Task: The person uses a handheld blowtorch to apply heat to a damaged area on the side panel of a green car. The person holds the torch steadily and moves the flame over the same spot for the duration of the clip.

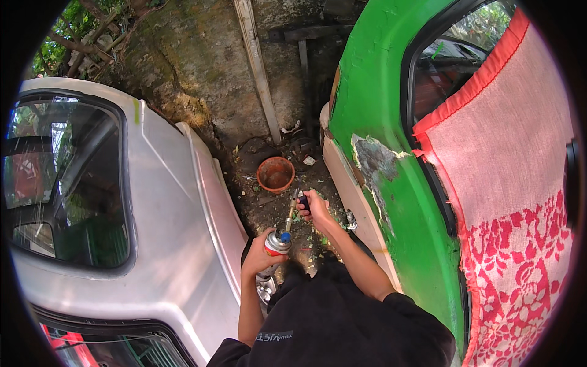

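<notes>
My left hand [257, 255] is wrapped around a gas canister [277, 243] with a red and white body. A torch head with a blue knob [285, 237] is fitted on it, and its brass-coloured burner tube [290, 218] points away from me. My right hand [317, 209] is closed on a small dark object [303, 200], which looks like a lighter, beside the tube's far end. No flame can be made out. To the right, the green car body [422, 269] has a bare, peeled grey patch [376, 164] with ragged paint edges.
A silver car [177, 244] stands close on my left. A terracotta pot [261, 178] sits on the littered ground ahead. Behind it, a wooden post [260, 73] leans on a rough wall [189, 43]. A red and pink cloth [489, 153] covers the green car's window area.
</notes>
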Demonstrator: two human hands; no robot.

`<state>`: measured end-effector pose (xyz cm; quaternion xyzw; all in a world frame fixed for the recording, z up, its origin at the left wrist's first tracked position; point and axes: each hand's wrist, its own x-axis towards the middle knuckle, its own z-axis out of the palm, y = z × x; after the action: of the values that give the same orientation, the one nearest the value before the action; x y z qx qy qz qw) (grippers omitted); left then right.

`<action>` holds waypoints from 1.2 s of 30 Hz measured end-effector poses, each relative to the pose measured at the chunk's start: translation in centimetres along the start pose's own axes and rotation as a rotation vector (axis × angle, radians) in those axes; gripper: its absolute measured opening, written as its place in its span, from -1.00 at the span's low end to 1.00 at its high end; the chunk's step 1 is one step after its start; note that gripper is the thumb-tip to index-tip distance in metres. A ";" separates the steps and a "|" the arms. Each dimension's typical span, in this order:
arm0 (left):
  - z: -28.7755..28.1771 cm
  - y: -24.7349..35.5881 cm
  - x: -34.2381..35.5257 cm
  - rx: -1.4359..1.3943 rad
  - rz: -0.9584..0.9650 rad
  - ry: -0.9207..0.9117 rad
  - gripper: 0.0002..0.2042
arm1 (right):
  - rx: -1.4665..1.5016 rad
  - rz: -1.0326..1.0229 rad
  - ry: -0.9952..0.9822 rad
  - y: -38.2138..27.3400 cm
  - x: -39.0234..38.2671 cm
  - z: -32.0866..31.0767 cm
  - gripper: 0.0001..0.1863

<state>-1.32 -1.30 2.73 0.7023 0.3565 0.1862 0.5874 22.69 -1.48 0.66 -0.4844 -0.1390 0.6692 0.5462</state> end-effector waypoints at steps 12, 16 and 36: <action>0.7 2.6 1.1 0.239 -0.030 0.240 -0.37 | -0.200 -0.202 0.104 1.0 -2.6 -0.3 -0.57; 0.8 2.8 2.2 0.384 -0.042 0.392 -0.38 | -0.573 -0.541 0.120 0.7 -4.9 1.8 -0.53; 1.8 3.4 2.8 0.566 -0.068 0.463 -0.33 | -1.101 -0.785 0.295 -0.5 -7.5 4.3 -0.64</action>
<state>2.78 -0.75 5.06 0.7640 0.5406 0.2144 0.2796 19.07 -6.35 6.84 -0.6910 -0.5476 0.1812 0.4357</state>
